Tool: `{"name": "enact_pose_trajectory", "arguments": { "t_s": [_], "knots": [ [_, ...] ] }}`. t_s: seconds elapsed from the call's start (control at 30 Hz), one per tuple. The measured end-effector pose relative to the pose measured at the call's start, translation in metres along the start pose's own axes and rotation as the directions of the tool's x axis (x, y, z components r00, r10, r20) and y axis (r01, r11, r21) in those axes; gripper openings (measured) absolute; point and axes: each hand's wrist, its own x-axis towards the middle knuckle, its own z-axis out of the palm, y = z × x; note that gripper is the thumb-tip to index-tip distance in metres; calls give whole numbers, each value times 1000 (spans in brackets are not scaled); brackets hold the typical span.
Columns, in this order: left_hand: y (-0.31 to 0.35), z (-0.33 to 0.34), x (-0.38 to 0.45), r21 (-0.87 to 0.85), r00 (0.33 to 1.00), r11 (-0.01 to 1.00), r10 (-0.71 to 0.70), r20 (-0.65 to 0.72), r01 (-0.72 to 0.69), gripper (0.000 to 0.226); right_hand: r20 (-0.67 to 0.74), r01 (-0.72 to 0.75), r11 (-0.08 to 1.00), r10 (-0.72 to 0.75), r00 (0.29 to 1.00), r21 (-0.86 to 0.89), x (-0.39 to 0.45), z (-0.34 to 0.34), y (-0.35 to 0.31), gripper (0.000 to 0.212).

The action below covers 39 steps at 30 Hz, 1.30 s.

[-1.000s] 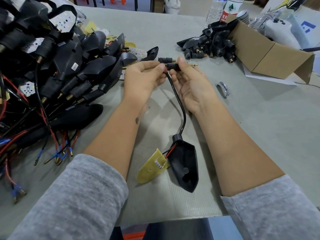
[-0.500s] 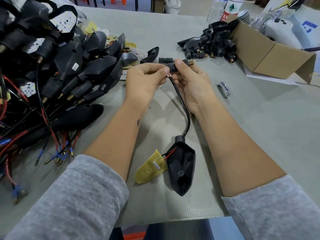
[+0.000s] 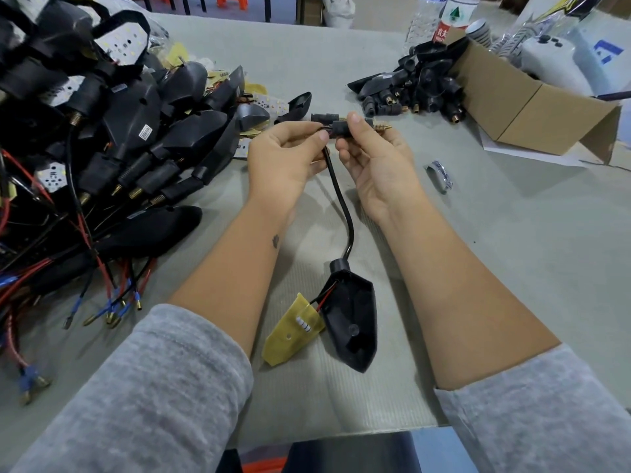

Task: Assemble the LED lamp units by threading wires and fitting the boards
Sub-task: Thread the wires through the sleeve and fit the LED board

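Note:
My left hand point(image 3: 285, 162) pinches the upper end of a black sheathed wire point(image 3: 341, 206). My right hand point(image 3: 374, 155) grips a black stem piece point(image 3: 341, 128) with a brass threaded tip point(image 3: 380, 125) pointing right. The wire curves down toward me into a black lamp housing point(image 3: 351, 322) lying open side up on the table. A yellow LED board point(image 3: 292, 331) lies beside the housing on its left, joined to it by thin red and black leads point(image 3: 324, 297).
A big heap of black lamp units with red and black wires point(image 3: 102, 158) fills the left side. A smaller pile of black stems point(image 3: 416, 93) lies by an open cardboard box point(image 3: 532, 104) at the back right. A small metal clip point(image 3: 440, 175) rests right of my hands.
The housing and yellow board slid and turned a little on the table as the wire moved. The brass tip now sticks out further past my right fingers.

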Motion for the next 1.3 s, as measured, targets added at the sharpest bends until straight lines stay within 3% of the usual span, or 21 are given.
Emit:
{"name": "enact_pose_trajectory", "arguments": {
  "t_s": [0.4, 0.77, 1.13, 1.3],
  "knots": [
    [3, 2, -3, 171, 982, 970, 159, 103, -175, 15, -55, -16, 1000, 16, 998, -3, -1, 0, -4, 20],
    [3, 4, -1, 120, 994, 987, 100, 40, -104, 15, -34, -34, 999, 34, 999, -21, 0, 1, -2, 17],
    [8, -4, -5, 224, 972, 959, 134, 192, -176, 15, 29, -17, 987, 22, 999, -157, -1, -1, -3, 16],
    [8, -3, -7, 224, 979, 964, 102, 179, -142, 13, 2, -3, 980, 4, 1000, -199, -1, 2, -3, 19]
  ]
}}
